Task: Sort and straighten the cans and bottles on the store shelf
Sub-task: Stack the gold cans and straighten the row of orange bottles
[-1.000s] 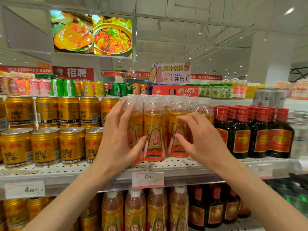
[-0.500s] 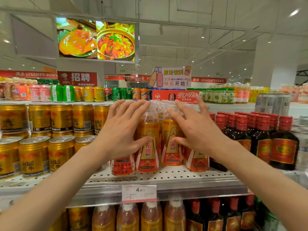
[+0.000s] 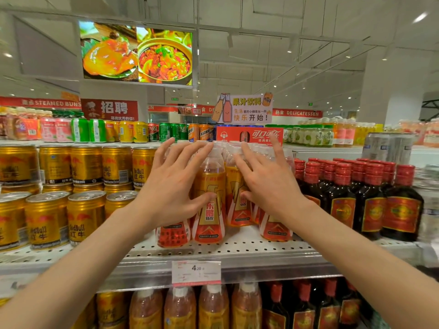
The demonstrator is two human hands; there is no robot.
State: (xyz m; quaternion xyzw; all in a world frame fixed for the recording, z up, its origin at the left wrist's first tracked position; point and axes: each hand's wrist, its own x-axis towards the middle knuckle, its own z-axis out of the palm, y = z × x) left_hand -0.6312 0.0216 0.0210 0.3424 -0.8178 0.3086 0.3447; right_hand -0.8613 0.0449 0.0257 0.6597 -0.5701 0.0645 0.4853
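Several orange-yellow drink bottles (image 3: pixel 210 200) with clear caps stand in rows on the white perforated shelf (image 3: pixel 237 248). My left hand (image 3: pixel 173 188) lies flat, fingers spread, against the left front bottles, thumb touching the middle one. My right hand (image 3: pixel 266 184) is spread over the right front bottles, covering most of them. Neither hand is closed round a bottle. Gold Red Bull cans (image 3: pixel 47 217) are stacked in two layers to the left. Dark bottles with red caps (image 3: pixel 370 205) stand to the right.
A price tag reading 4.20 (image 3: pixel 196 273) hangs on the shelf's front rail. The shelf below holds more orange bottles (image 3: pixel 213 307) and dark bottles. Mixed cans (image 3: pixel 133 131) and a red drinks carton (image 3: pixel 249 136) line the top shelf behind.
Both hands have risen from gripping the bottles' sides to lying spread across the upper bodies and necks. The front bottles sit closer together, and the view has moved nearer.
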